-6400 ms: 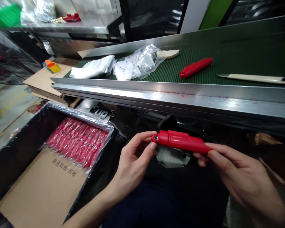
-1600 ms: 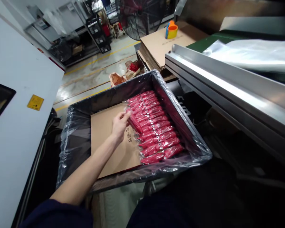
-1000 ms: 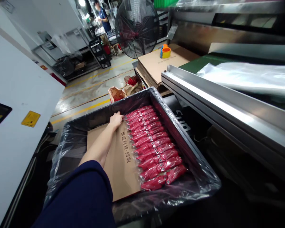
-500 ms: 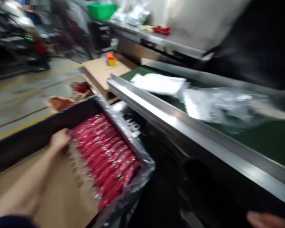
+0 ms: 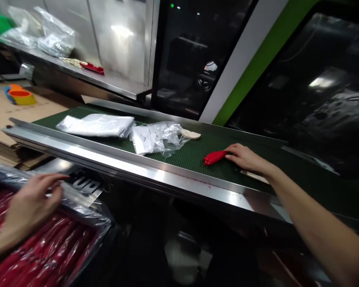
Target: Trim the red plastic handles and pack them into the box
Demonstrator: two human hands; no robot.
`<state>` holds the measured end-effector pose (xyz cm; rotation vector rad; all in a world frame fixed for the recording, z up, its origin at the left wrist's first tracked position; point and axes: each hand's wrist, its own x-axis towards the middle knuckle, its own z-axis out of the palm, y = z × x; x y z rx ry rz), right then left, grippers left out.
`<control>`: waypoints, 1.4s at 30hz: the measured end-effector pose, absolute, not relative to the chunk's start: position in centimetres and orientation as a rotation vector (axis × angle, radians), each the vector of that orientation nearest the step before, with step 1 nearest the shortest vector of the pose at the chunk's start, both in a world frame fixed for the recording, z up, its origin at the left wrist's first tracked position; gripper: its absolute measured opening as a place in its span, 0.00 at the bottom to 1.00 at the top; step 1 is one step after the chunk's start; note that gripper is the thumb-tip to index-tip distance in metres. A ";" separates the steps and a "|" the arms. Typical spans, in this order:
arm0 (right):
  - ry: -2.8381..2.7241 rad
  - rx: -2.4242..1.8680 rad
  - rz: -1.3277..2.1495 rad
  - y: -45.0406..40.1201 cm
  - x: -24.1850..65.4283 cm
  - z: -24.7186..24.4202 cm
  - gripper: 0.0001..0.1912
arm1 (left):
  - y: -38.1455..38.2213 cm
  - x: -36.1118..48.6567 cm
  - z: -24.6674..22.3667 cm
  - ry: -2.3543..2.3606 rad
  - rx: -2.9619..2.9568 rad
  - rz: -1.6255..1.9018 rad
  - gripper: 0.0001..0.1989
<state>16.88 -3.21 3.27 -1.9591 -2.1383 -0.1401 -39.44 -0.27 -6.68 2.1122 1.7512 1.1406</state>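
Observation:
My right hand (image 5: 243, 157) is over the green conveyor belt (image 5: 194, 159), its thumb and fingers closed on one end of a red part (image 5: 214, 157). A flat light-coloured strip (image 5: 254, 176) lies on the belt under that wrist. At the lower left my left hand (image 5: 32, 199) hovers over the box's plastic-lined edge (image 5: 89, 215), fingers apart and holding nothing. Below it, rows of wrapped red pieces (image 5: 52, 247) fill the visible part of the box. Clear bags with white contents (image 5: 97, 124) and a crumpled bag (image 5: 158, 136) lie further left on the belt.
A metal rail (image 5: 131, 165) runs along the belt's near side. Tape rolls (image 5: 20, 96) sit on cardboard (image 5: 0, 113) at the left. A steel shelf (image 5: 119, 83) behind holds bags and a red piece. Dark machine panels stand behind the belt.
The view has swung right. My right hand has come from the lower edge onto the belt and the red part. My left hand has left the cardboard in the box and opened above the box edge.

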 end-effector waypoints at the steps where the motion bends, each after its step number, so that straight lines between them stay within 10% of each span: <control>1: -2.142 -1.918 -0.141 -3.5 16.7 3.7 0.11 | -1.1 -37.7 -6.2 1.680 2.173 1.169 0.08; 7: -1.847 -1.526 -0.520 -13.2 11.5 6.1 0.04 | -9.0 -23.7 -3.1 0.953 2.160 1.192 0.13; 12: -1.837 -1.355 -0.540 -21.9 5.8 5.0 0.20 | -15.0 -17.4 -1.3 0.831 1.446 1.051 0.19; 27: -1.851 -1.365 -0.143 -26.4 4.2 -0.5 0.24 | -21.0 -19.2 -1.2 1.073 1.390 1.109 0.12; 42: -1.431 -1.561 0.480 -27.8 2.6 -4.4 0.04 | -21.7 -20.5 -2.0 0.996 1.138 0.960 0.11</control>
